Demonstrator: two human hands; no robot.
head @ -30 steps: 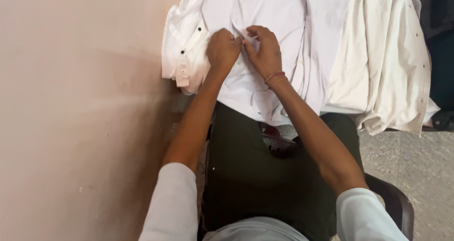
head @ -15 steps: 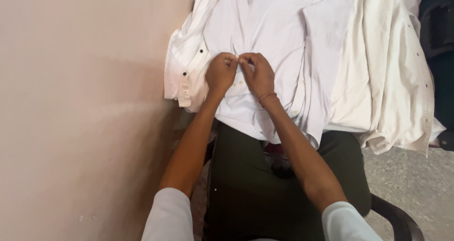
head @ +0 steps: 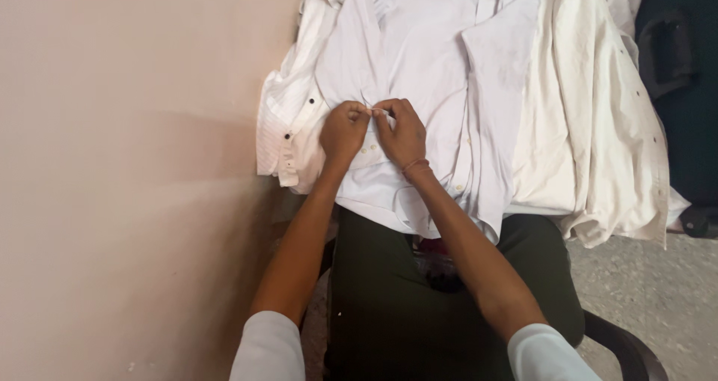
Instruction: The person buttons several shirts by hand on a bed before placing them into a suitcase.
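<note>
Hands working a button on a white shirt

The left hand [head: 344, 132] and right hand [head: 402, 132] met at the placket of the white dress shirt [head: 430, 59], which lay over the lap against the cream shirt [head: 598, 127], fingertips pinched together on the fabric, apparently mid-buttoning. Finishing would need the button eased through its hole.

A cream shirt [head: 591, 127] lies beside a pink wall [head: 127, 164], above grey floor [head: 658, 291].

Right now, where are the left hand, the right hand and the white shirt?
left hand [head: 344, 130], head view, back of the hand.
right hand [head: 402, 133], head view, knuckles.
white shirt [head: 430, 59], head view, front panel.
</note>
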